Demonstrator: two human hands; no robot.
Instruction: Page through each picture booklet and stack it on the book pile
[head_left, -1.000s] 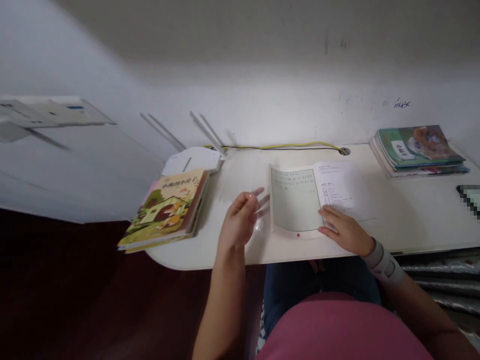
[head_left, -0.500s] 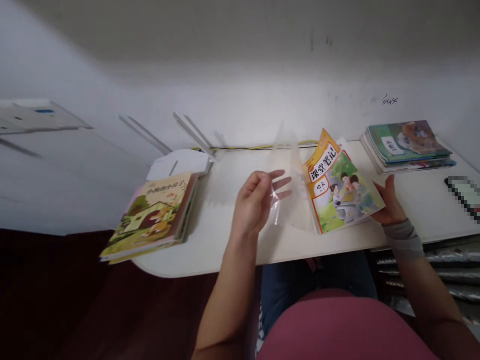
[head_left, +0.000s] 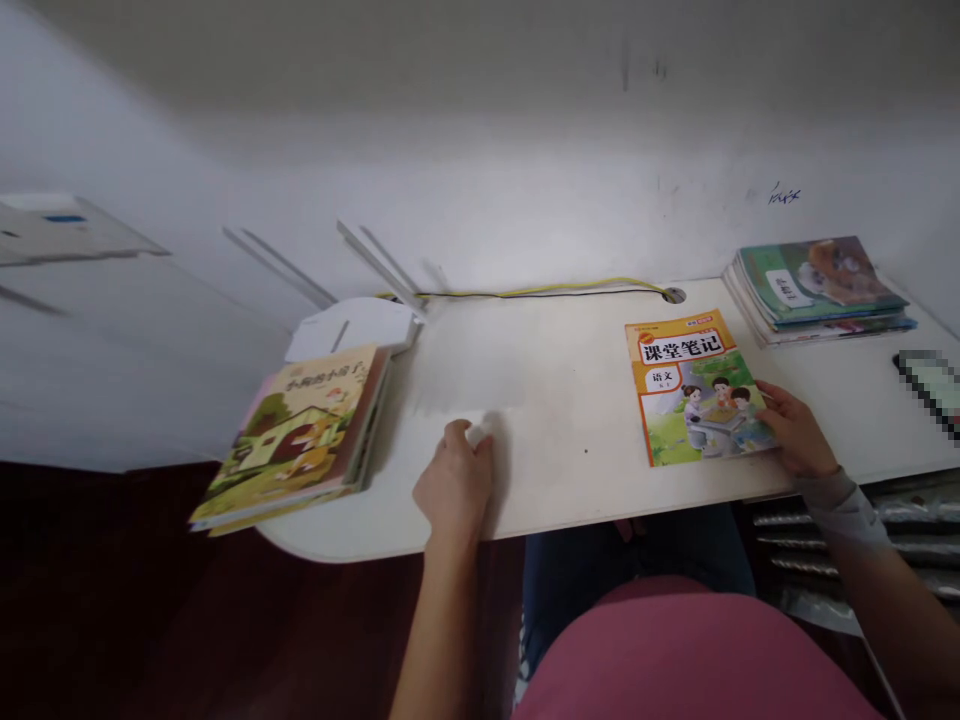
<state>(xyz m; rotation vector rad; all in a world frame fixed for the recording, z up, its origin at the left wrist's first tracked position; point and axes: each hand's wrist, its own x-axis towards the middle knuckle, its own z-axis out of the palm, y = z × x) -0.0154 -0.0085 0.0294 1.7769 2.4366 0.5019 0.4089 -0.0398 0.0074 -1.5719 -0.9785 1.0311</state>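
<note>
On the white counter (head_left: pixel 555 420), a picture book (head_left: pixel 300 430) lies at far left. The left hand (head_left: pixel 454 480) is bunched on a pale scrap (head_left: pixel 477 434). The open right hand (head_left: pixel 796 430) touches a flat workbook (head_left: pixel 697 388), with a stack of books (head_left: pixel 814 285) beyond, against the white wall (head_left: pixel 525 180).

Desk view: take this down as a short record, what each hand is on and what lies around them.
Left hand: closed on a small whitish scrap, resting on the white desk
Right hand: open, on the right edge of the workbook
Workbook: closed, lying flat, cover titled 课堂笔记
Left of hands: picture book, white router
Far right: stack of books, pixelated phone
Back edge: yellow and black cable
</note>
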